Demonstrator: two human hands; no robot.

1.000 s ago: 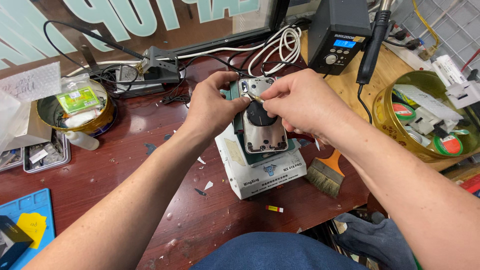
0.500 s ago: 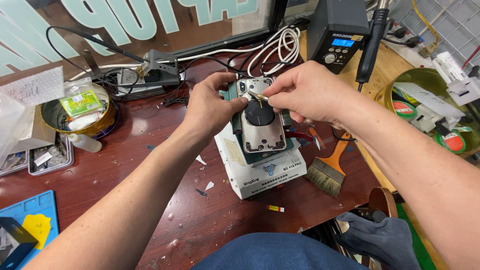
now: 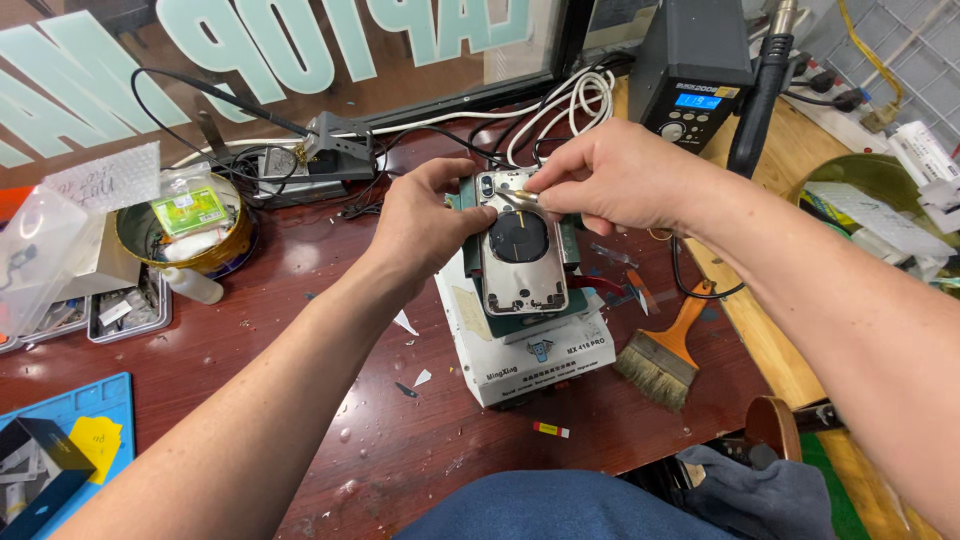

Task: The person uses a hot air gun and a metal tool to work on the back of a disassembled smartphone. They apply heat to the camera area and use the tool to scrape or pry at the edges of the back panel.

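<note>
The phone back housing (image 3: 522,250) on the white fixture (image 3: 530,350) is gripped at its edge by the left hand (image 3: 425,225); a thin tool (image 3: 520,196), pinched shut by the right hand (image 3: 610,175), stays at the top, little changed from before

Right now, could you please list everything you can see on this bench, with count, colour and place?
silver phone back housing: one, on the white heating box
white heating box: one, bench centre
wooden-handled brush: one, orange handle, right of box
black soldering station: one, top right
round gold tin: one, left
blue mat: one, bottom left
white cables: several, behind housing
left hand: steadies housing's left edge
right hand: thin tool at housing's top
</note>
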